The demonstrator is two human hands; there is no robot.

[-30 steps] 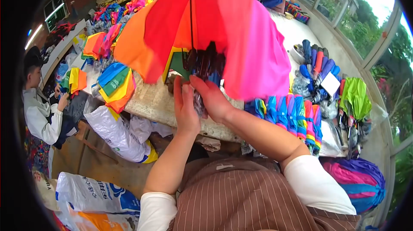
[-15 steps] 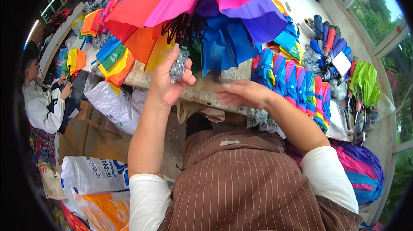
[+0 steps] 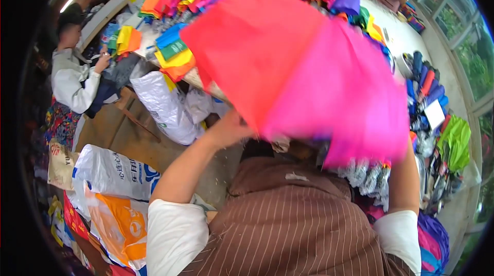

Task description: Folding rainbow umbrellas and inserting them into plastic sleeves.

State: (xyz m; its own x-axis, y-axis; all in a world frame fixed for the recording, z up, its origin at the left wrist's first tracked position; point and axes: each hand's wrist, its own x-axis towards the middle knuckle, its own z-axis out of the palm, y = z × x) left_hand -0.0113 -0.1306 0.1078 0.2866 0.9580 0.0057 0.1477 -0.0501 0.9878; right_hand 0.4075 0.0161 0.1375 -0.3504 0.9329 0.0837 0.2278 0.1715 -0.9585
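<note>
A half-open umbrella (image 3: 247, 44) with red and pink panels fills the middle of the view, its outer side turned up toward me and its pink part blurred by motion. At the lower left edge of the cloth is my left hand (image 3: 230, 130), closed on the umbrella, with the fingertips and the handle tucked out of sight behind the red panel. My right forearm (image 3: 404, 186) rises to the pink edge on the right. There the canopy covers my right hand, so its fingers and anything in them are hidden.
Folded rainbow umbrellas (image 3: 175, 49) are heaped across the table. More closed umbrellas (image 3: 427, 85) and a green one (image 3: 454, 142) lie at the right. A co-worker (image 3: 77, 73) is at the left. White sacks (image 3: 164, 103) and plastic bags (image 3: 116, 178) are on the floor.
The umbrella has swung down toward me and to the right, so its outer cloth now covers the table edge. My left hand moved lower and right; my right hand went behind the canopy.
</note>
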